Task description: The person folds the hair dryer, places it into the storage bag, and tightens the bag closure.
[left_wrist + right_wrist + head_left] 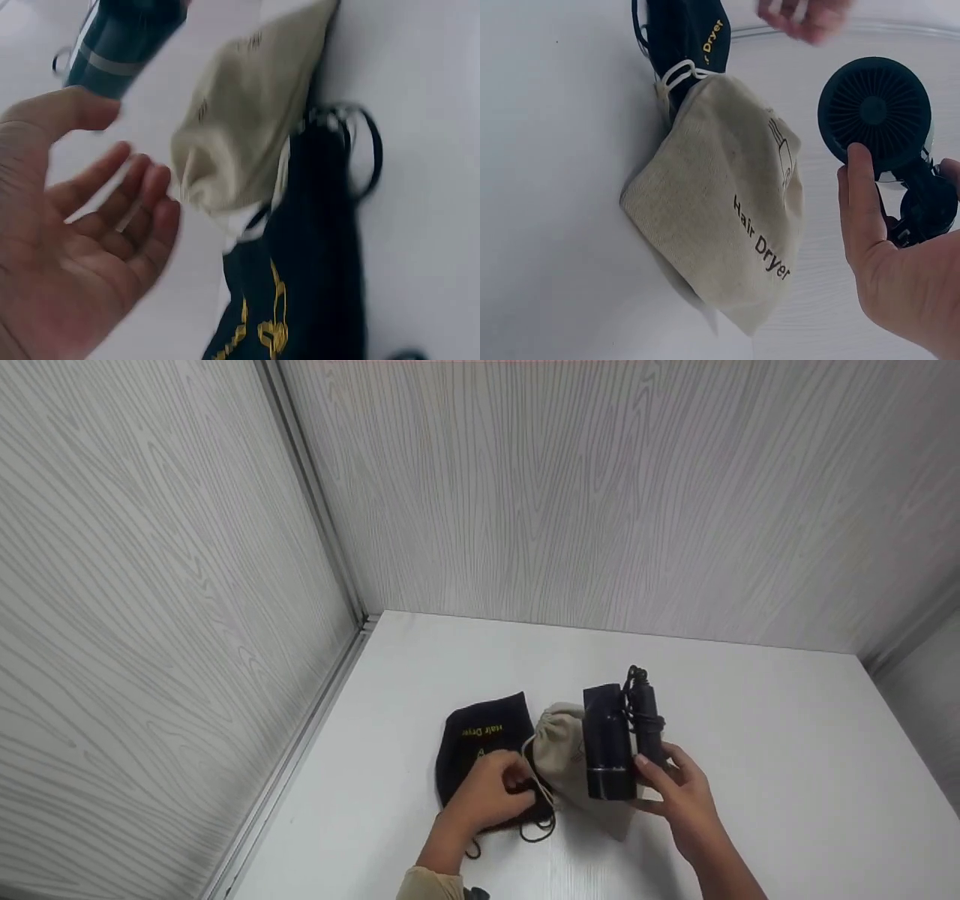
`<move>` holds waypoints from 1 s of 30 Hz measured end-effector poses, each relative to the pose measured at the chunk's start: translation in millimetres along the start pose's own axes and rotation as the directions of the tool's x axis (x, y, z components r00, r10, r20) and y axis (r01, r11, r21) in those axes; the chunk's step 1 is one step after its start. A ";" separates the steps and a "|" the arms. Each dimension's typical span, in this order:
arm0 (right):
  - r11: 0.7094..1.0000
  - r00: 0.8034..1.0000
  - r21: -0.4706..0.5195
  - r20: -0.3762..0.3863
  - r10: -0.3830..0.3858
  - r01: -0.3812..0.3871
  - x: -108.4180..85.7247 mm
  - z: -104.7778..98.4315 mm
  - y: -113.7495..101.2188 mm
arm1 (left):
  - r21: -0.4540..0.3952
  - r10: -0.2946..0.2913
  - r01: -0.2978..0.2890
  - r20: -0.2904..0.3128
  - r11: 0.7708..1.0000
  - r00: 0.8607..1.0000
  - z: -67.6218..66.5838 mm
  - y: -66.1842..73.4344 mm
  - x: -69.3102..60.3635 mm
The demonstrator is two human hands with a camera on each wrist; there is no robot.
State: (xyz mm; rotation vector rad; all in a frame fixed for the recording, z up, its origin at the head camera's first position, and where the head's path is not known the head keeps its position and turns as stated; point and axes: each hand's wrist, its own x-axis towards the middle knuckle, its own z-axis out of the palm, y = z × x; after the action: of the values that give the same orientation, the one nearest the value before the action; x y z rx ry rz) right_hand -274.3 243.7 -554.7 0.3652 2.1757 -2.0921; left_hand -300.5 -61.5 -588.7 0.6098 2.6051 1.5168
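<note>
My right hand (686, 802) grips a dark folding hair dryer (609, 742) above the table, its handle folded alongside the barrel and its cord wound round the handle. In the right wrist view the round grille (874, 110) faces the camera, with fingertips against its rim. My left hand (491, 795) hovers over a black drawstring bag (487, 712) with yellow "Hair Dryer" lettering. Its fingers are loosely bent, with nothing between them in the left wrist view. A beige drawstring bag (559, 750) printed "Hair Dryer" lies right of the black one, partly behind the hair dryer.
All of this is on or above a white table (360, 795). Grey wood-grained panels stand at the back (570, 510) and on the left (150, 622), with another at the right edge. A small dark object (476, 893) shows at the bottom, beside the left sleeve.
</note>
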 end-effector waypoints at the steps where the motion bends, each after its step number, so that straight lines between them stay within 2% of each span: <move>1: 1.000 1.000 -0.005 -0.003 0.004 -0.004 0.0 -1.3 -0.2 | 0.041 -0.023 0.023 0.012 0.999 1.000 -4.2 -6.9 -2.4; 3: 1.000 1.000 -0.014 -0.013 0.017 -0.017 0.9 -3.6 -0.1 | 0.083 -0.078 0.074 0.044 0.994 0.996 -10.3 -17.9 -7.4; 8: 0.998 0.998 -0.026 -0.035 0.054 -0.055 3.3 -6.2 -0.8 | 0.048 -0.207 0.202 0.127 0.978 0.970 -13.1 -32.3 -17.4; 12: 0.998 0.999 -0.037 -0.029 0.045 -0.046 3.4 -5.2 -2.0 | 0.060 -0.259 0.254 0.127 0.965 0.957 -9.3 -36.0 -19.9; 15: 0.999 0.999 -0.035 -0.014 0.030 -0.030 2.6 -3.4 -2.7 | 0.069 -0.265 0.259 0.105 0.963 0.958 -8.1 -37.9 -20.4; 21: 0.999 1.000 -0.036 -0.012 0.024 -0.024 0.8 -2.6 -4.8 | 0.024 -0.195 0.193 0.102 0.981 0.976 -15.9 -41.1 -19.3; 23: 0.999 1.000 -0.043 -0.010 0.026 -0.026 0.0 -2.6 -5.4 | -0.018 -0.176 0.178 0.077 0.984 0.981 -21.3 -42.8 -18.7; 26: 0.999 1.000 -0.049 0.000 0.022 -0.022 -1.4 -1.8 -6.1 | -0.089 -0.166 0.165 0.000 0.982 0.986 -30.3 -44.1 -17.3; 28: 0.998 1.000 -0.060 0.003 0.010 -0.009 -2.4 0.2 -7.4 | -0.131 -0.169 0.158 -0.078 0.979 0.983 -36.3 -42.5 -16.4; 30: 0.998 1.000 -0.068 0.011 -0.012 0.012 -3.3 3.4 -9.7 | -0.166 -0.187 0.159 -0.165 0.973 0.968 -42.3 -39.0 -16.3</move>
State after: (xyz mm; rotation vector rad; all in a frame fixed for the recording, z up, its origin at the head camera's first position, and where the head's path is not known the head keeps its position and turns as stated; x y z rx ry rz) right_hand -273.7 239.7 -544.7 0.3350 2.2418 -2.0156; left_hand -307.9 -119.2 -602.4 0.2332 2.5536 1.7649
